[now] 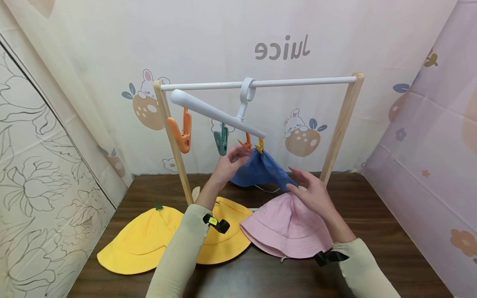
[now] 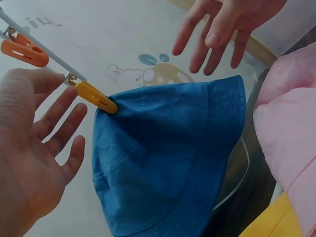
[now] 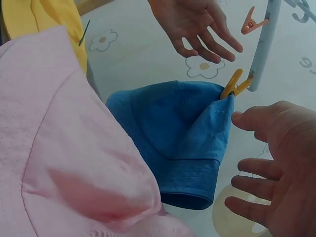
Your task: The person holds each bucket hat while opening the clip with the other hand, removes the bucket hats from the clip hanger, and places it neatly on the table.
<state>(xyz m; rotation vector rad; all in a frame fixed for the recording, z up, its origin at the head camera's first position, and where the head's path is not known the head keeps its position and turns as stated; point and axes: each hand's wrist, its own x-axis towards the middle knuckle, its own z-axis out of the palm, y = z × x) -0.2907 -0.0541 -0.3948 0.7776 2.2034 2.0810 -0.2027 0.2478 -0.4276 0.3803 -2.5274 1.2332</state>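
Note:
A blue bucket hat (image 1: 261, 167) hangs by its crown from a yellow clip (image 2: 97, 97) at the low end of a white hanger (image 1: 208, 111). My left hand (image 1: 231, 165), fingers loosely spread and holding nothing, is beside the small orange clip (image 3: 251, 22) and the yellow one. On the other side of the hat, my right hand (image 1: 313, 194) is held with parted, relaxed fingers above a pink bucket hat (image 1: 285, 225). Both wrist views show a gap between each palm and the blue cloth.
The hanger tilts from a white rail (image 1: 305, 82) on wooden posts (image 1: 340, 124). A large orange clip (image 1: 182, 134) and a green clip (image 1: 222, 140) dangle from it. Two yellow hats (image 1: 141, 238) lie left of the pink one on the dark wooden table (image 1: 387, 248).

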